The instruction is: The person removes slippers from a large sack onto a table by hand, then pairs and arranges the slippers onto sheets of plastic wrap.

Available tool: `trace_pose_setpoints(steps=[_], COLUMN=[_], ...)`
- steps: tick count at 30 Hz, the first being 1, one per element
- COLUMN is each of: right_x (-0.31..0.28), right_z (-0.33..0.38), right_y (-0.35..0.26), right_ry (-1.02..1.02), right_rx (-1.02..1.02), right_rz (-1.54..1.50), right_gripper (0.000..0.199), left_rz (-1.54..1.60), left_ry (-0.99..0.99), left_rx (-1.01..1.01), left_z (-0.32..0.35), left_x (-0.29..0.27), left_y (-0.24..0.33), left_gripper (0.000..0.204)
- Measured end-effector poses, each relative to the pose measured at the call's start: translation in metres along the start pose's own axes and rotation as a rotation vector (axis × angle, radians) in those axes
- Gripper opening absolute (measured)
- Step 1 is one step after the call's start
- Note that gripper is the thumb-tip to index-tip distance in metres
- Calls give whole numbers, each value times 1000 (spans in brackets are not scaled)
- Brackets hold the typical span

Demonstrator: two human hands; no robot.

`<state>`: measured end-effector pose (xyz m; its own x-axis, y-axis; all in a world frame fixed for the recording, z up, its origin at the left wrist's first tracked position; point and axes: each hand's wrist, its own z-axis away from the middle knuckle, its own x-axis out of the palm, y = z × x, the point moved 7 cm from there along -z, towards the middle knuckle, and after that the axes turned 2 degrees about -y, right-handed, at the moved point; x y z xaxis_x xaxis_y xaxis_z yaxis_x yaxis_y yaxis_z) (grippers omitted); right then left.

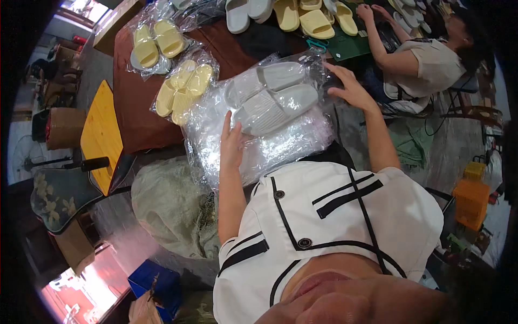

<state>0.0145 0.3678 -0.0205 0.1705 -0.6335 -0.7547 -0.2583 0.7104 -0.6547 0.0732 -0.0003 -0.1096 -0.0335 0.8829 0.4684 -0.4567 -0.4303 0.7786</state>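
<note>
A pair of light grey slide slippers point(291, 100) lies in a clear plastic bag, on top of a stack of shiny clear plastic bags point(275, 148) in front of me. My left hand point(232, 146) rests against the left end of the slippers, fingers stretched out. At the bag's right edge is my right hand point(350, 89), thumb and fingers apart, nothing visible between them. Two bagged pairs of yellow slippers lie to the left: a nearer yellow pair point(185, 90) beside the stack and a farther yellow pair point(157, 43).
A brown cloth point(137, 108) covers the table. Loose yellow slippers point(317, 24) and teal-handled scissors point(316, 44) lie at the far side. A co-worker point(426, 62) sits at the far right. A yellow wooden board point(102, 137) and a pale sack point(167, 200) stand left.
</note>
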Motion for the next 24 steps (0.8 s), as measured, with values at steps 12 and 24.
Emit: trace_pose_setpoints(steps=[12, 24], right_x=[-10, -117], right_z=[-77, -89], right_y=[-8, -129], right_ry=[-89, 0], right_rx=[-37, -623], right_rz=[-692, -1052], right_gripper=[36, 34], left_rz=[-436, -1760], left_ry=[92, -193], left_rx=[123, 535], left_z=[9, 25], left_x=[5, 85], left_y=[-9, -37], left_gripper=[73, 63])
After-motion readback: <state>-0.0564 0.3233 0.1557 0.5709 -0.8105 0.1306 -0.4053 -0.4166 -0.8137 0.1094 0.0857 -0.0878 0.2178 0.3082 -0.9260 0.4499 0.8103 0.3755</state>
